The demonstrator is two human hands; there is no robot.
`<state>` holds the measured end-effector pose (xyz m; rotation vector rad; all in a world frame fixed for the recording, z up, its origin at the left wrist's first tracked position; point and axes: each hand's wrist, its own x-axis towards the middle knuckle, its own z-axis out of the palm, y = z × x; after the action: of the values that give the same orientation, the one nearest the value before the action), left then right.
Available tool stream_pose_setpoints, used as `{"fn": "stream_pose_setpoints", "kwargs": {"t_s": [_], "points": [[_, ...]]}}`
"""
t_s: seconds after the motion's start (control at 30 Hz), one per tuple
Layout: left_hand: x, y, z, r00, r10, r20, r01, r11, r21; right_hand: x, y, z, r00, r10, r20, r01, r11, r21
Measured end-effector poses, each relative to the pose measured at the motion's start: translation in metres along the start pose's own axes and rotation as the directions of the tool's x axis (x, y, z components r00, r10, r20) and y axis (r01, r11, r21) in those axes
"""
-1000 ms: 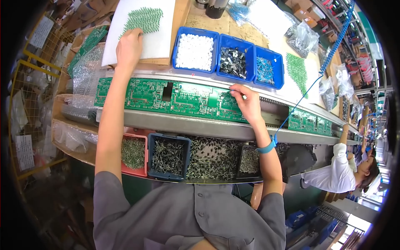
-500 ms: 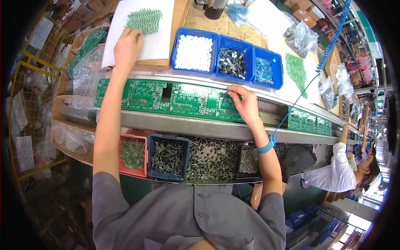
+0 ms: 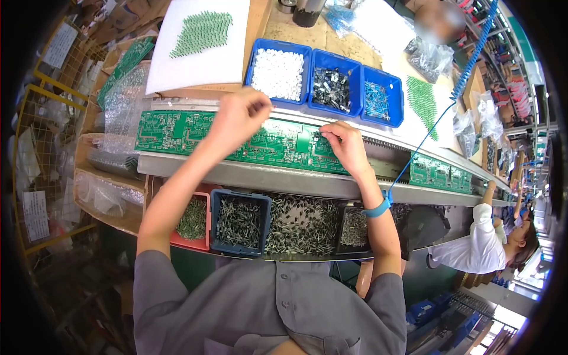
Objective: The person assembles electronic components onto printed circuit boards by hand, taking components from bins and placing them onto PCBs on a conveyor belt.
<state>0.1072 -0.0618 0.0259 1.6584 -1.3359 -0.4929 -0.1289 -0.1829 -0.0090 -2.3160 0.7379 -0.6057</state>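
A long green circuit board (image 3: 272, 145) lies in the metal rail in front of me. My left hand (image 3: 236, 121) is over the board's middle, just short of the blue bin of white parts (image 3: 278, 74). Its fingertips are pinched together, and anything between them is too small to make out. At the board's right part, my right hand (image 3: 346, 145) has thumb and forefinger closed close to the board's surface. What those fingertips grip is hidden. Rows of small green parts (image 3: 204, 32) stand on a white foam sheet (image 3: 168, 74) at the far left.
Beyond the rail are blue bins of black parts (image 3: 331, 89) and blue-leaded parts (image 3: 376, 100). Nearer me sit a red bin (image 3: 192, 219), a dark blue bin (image 3: 239, 222) and loose leaded parts (image 3: 302, 225). A blue coiled cord (image 3: 473, 56) runs to my right wristband (image 3: 377, 207).
My left hand has moved right and nearer, from the green parts on the foam to above the board. My right hand has barely shifted. A person's head has appeared at the far right.
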Motion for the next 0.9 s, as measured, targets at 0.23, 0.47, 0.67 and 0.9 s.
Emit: {"fn": "stream_pose_setpoints", "kwargs": {"t_s": [0.23, 0.47, 0.67, 0.9], "points": [[-0.027, 0.008, 0.045, 0.965, -0.012, 0.261, 0.039, 0.994, -0.098, 0.002, -0.001, -0.001, 1.0, -0.002, 0.026, 0.002, 1.0, 0.002], [-0.032, -0.001, 0.064, 0.964, 0.037, 0.265, -0.015, 0.996, -0.086, 0.0, 0.001, 0.0, 1.0, -0.016, 0.018, 0.016, 1.0, -0.004], [-0.033, 0.0, 0.071, 0.959, 0.015, 0.282, -0.007, 1.0, -0.028, 0.002, 0.001, 0.002, 1.0, 0.004, 0.023, -0.004, 1.0, -0.001], [-0.034, 0.003, 0.075, 0.962, 0.036, 0.269, -0.053, 0.997, 0.058, 0.002, -0.007, 0.0, 0.993, -0.111, 0.03, 0.115, 0.981, -0.155]]}}
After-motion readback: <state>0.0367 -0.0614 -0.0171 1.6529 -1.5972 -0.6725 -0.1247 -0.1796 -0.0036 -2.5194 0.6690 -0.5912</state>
